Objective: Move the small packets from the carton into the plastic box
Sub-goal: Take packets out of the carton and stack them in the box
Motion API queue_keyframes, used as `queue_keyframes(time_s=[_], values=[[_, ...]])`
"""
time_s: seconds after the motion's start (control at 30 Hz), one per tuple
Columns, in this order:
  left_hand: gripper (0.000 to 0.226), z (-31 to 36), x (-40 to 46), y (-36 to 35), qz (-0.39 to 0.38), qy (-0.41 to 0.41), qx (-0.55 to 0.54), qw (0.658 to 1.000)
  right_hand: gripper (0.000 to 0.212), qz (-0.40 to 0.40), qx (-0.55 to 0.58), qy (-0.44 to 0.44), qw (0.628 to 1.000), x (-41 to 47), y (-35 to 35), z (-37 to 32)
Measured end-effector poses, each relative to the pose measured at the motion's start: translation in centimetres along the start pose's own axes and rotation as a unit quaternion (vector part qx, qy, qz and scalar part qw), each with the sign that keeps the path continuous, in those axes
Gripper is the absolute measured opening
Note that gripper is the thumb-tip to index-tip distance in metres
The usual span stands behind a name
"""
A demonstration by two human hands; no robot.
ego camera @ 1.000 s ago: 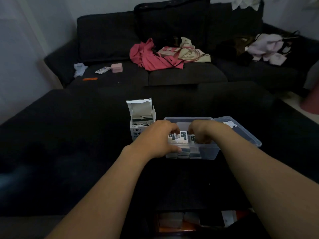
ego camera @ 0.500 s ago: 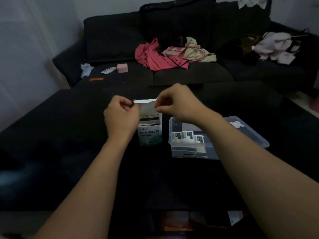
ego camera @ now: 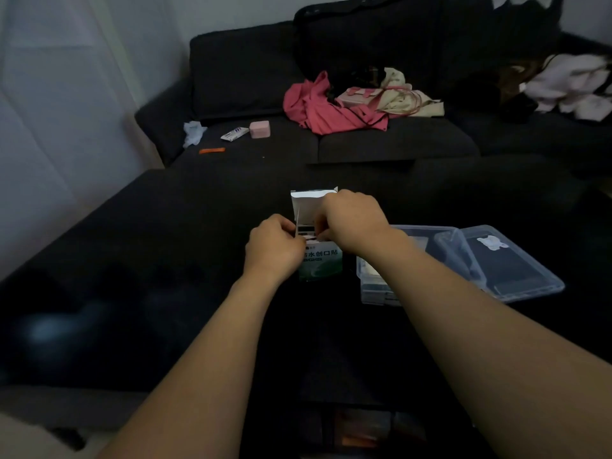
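A white-and-green carton (ego camera: 320,262) stands upright on the dark surface, its top flap (ego camera: 309,204) raised. Small packets (ego camera: 306,231) show in its open mouth. My left hand (ego camera: 274,248) pinches the carton's left side flap at the top edge. My right hand (ego camera: 351,222) reaches over the opening, its curled fingers dipping into the mouth onto the packets. The clear plastic box (ego camera: 414,229) sits just right of the carton, partly behind my right forearm, with several packets (ego camera: 376,289) stacked inside.
The box's clear lid (ego camera: 516,270) lies open to the right. On the dark sofa behind are pink and cream clothes (ego camera: 334,111), a pink case (ego camera: 260,129), a small tube (ego camera: 234,133) and an orange stick (ego camera: 212,150).
Both hands left the plastic box, moved left to the carton, and have dropped from its raised flap down to its mouth. The view has shifted closer and slightly left.
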State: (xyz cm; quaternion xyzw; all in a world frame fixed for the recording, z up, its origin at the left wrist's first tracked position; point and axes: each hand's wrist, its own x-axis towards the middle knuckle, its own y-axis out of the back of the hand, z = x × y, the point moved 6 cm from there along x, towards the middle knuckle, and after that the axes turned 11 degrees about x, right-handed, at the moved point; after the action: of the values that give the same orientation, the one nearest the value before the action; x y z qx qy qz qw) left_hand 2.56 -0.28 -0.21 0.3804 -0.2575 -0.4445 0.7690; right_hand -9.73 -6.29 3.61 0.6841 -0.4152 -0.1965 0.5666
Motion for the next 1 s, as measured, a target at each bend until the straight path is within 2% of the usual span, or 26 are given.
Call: queue_keyframes(time_s=[0.23, 0.5, 0.67, 1.0], values=[[0.012, -0.1, -0.2, 0.2, 0.005, -0.014, -0.001, 1.0, 0.018, 0.008, 0.002, 0.012, 1.0, 0.5, -0.7, 0.0], [0.022, -0.4, 0.1, -0.1, -0.012, -0.003, -0.012, 1.0, 0.018, 0.047, 0.027, -0.007, 0.999, 0.9, -0.1, 0.8], [0.024, -0.3, 0.1, -0.1, -0.009, -0.002, -0.012, 1.0, 0.016, 0.044, 0.062, 0.019, 0.997, 0.4, 0.6, 1.1], [0.032, 0.5, -0.3, 0.2, 0.045, -0.039, 0.02, 0.998, 0.015, 0.08, 0.102, 0.034, 0.991, 0.1, 2.0, 1.8]])
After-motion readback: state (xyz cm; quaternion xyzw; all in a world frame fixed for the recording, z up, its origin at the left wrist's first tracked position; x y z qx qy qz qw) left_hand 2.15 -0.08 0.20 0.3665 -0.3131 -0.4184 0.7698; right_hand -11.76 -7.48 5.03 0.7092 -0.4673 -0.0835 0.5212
